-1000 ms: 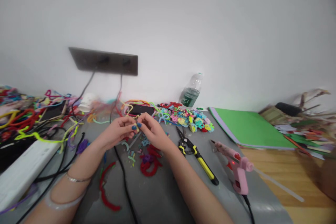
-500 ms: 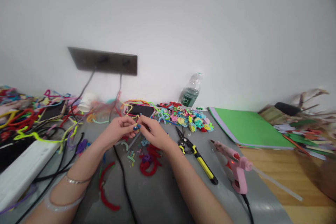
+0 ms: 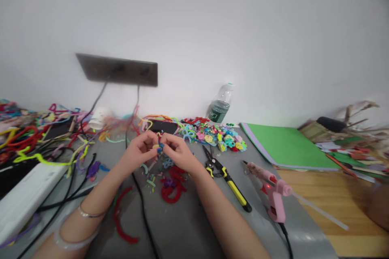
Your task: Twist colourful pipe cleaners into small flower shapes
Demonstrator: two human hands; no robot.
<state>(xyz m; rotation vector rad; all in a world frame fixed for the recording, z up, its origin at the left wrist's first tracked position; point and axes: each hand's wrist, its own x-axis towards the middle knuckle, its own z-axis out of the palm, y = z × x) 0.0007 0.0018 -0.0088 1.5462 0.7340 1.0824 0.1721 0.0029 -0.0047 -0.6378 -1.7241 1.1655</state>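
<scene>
- Small yellowish piece point(image 3: 156, 146): between the two hands' fingertips, largely hidden.
- Left hand point(image 3: 140, 149): thumb and fingers pinching it.
- Right hand point(image 3: 178, 152): pinching it from opposite side.

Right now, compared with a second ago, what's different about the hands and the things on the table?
The left hand and forearm have shifted slightly to the right, uncovering more of a blue scrap. The right hand barely moved. Both keep their fingertips together at a small yellowish piece, mostly hidden; nothing was visibly let go. The glue gun, pliers and bottle stayed put.
</scene>
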